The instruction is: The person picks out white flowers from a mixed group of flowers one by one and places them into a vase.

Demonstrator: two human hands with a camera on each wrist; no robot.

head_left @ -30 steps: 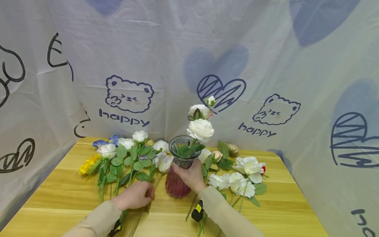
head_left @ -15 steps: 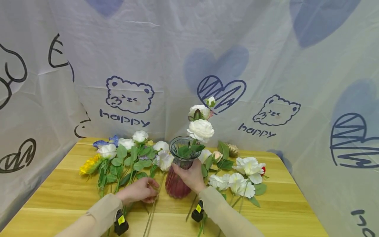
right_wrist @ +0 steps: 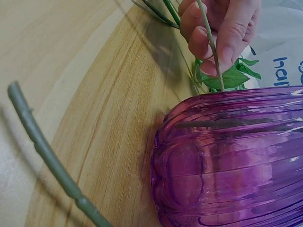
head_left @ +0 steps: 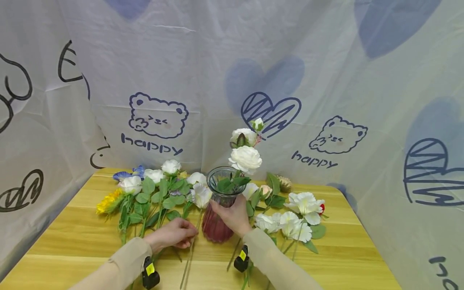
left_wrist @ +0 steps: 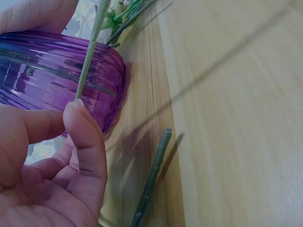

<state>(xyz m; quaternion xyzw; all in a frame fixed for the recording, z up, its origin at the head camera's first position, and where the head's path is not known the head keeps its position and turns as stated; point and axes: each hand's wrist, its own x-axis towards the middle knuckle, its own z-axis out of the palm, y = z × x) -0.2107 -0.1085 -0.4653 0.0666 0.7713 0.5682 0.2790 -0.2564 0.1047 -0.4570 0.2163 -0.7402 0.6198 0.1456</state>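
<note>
A: Where is your left grip?
B: Your left grip is at the left of the vase, near its base. Thumb and fingertips are together, pinching a thin green stem.

A: What is on that stem?
B: In the head view it runs from a white bloom, beside the vase, past your fingers toward your edge of the table.

A: And your right grip?
B: Your right grip is clamped on the vase below its flared rim, thumb across the near face.

A: Where is the vase, and what does it hold?
B: It stands on the table in front of you, between two groups of flowers. White flowers rise above its rim; green leaves sit at its mouth.

A: Identify the groups.
B: On your left: a sunflower, a blue flower and white roses with leafy stems. On your right: ruffled white blooms, with a red bloom partly hidden behind them.
</note>
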